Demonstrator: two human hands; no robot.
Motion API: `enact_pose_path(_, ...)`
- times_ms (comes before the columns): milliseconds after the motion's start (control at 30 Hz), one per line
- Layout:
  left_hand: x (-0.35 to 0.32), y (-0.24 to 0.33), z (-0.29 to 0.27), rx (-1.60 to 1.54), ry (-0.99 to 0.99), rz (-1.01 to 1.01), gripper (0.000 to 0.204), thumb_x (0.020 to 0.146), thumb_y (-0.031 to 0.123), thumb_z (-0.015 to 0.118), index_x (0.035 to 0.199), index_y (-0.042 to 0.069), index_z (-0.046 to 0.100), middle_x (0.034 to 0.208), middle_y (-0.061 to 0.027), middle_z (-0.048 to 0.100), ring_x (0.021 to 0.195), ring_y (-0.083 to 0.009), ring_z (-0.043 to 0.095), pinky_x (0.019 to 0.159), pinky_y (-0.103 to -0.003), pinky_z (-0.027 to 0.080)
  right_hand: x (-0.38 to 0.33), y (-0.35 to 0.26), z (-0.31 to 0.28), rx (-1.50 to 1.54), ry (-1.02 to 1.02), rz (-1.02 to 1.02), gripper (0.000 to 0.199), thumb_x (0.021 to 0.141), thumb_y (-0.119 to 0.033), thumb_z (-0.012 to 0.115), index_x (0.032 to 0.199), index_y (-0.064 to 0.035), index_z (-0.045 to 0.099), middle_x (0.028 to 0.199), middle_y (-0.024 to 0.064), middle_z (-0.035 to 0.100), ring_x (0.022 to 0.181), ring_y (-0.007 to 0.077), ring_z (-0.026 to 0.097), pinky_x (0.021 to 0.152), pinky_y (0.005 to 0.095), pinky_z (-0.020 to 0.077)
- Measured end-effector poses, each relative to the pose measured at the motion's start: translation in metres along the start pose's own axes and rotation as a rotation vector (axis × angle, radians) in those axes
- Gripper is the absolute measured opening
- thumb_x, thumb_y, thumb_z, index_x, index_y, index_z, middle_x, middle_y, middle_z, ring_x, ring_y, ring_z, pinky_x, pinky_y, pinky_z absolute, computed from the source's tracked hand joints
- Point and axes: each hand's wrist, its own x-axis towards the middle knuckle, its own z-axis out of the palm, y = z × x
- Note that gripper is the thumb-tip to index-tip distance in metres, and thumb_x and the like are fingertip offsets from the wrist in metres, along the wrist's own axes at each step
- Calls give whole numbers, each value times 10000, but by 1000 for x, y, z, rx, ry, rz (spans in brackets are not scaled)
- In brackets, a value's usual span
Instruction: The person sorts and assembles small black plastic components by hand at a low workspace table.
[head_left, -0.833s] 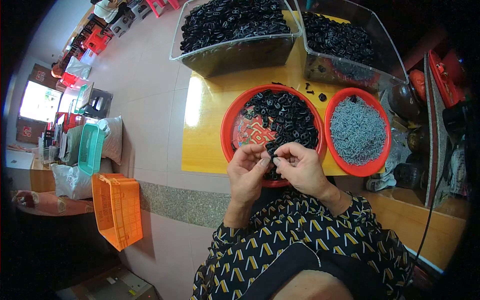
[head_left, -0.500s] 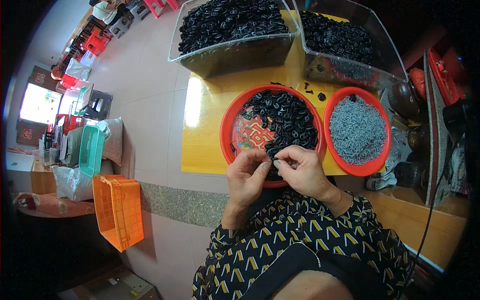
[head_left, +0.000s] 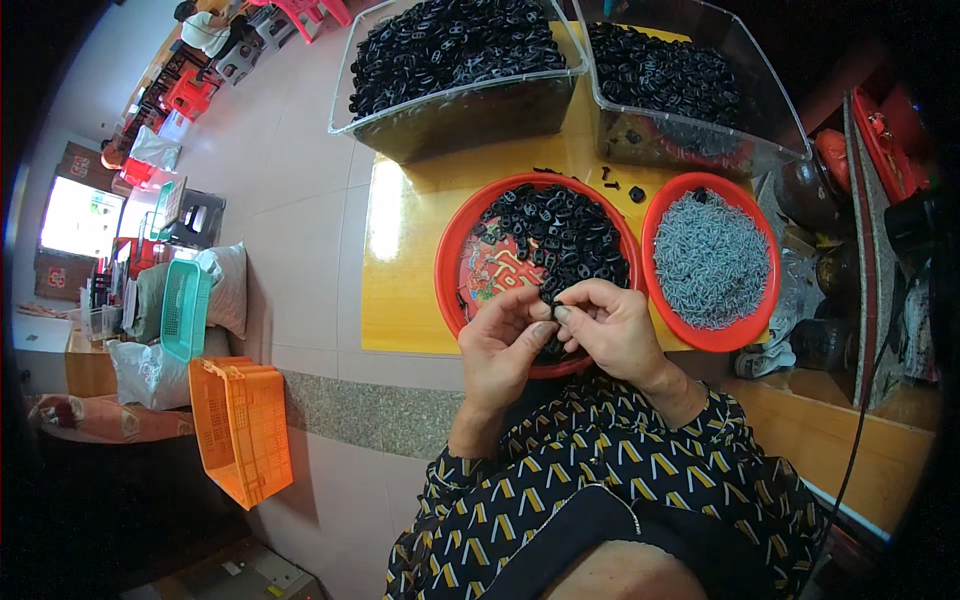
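Left hand [head_left: 508, 345] and right hand [head_left: 610, 330] meet over the red tray [head_left: 452, 262] — fingertips of both pinched shut on one small black part [head_left: 556, 301].

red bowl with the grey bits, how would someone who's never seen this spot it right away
On the yellow table, two round red bowls sit side by side in front of two clear bins of black parts. Take the red bowl on the person's right, beside the right hand. It alone holds pale grey metal pieces; its neighbour holds black ones.
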Motion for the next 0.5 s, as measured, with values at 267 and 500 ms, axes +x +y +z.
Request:
enact_pose_path(267, -2, -6, -2, -200, 32, -81, 294, 752, -56, 567, 1033, -45, 482, 880, -82, 568, 790, -130, 555, 691, -229, 471, -3, 3, -2, -42, 27, -33, 106, 795, -30, 539, 880, 33, 557, 727, 37, 579, 606, 68, 551, 514, 193, 465)
enact_pose_path(500, 0, -7, 1, -138, 72, -31, 250, 760, -45, 563, 1000, -43, 493, 822, -59, 565, 736, -104, 543, 656, -212, 455, -3, 2, -1, -151, 32, -100, 47, 770, -17, 552, 797, 14, 574, 634, 15, 564, 559, 38, 517, 483, 192, 427)
